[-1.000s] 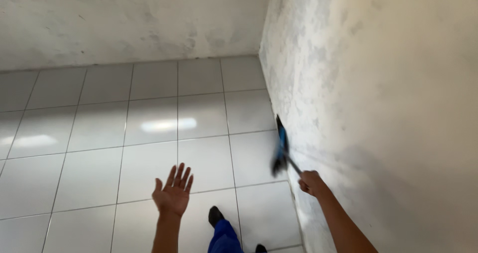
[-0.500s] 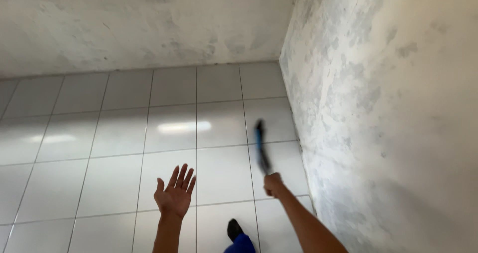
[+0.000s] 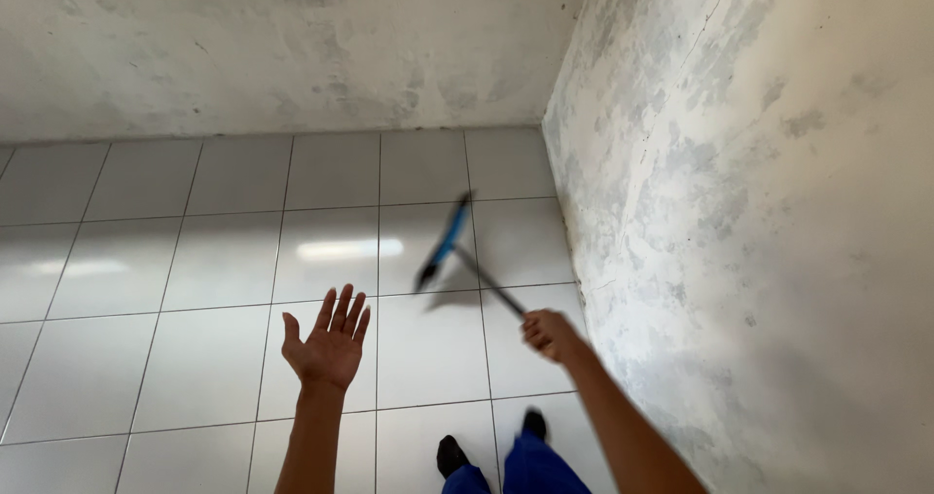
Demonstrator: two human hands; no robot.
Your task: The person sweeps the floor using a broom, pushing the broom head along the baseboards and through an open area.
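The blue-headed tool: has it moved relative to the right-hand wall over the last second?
Yes. The blue-headed tool has swung left, off the right-hand wall, and is now over the tiled floor.

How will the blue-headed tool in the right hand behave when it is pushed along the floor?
The blue-headed tool probably feels light: the right hand holds it alone. Its thin handle looks straight, so likely stiff. On the glossy tiled floor it may slide easily.

Both forearms are bare, with no sleeves, gloves, watch or rings showing on the left hand (image 3: 326, 343) or right hand (image 3: 550, 335). At six o'clock of the view, bright blue trousers (image 3: 516, 470) cover the legs, ending in black shoes (image 3: 449, 453).
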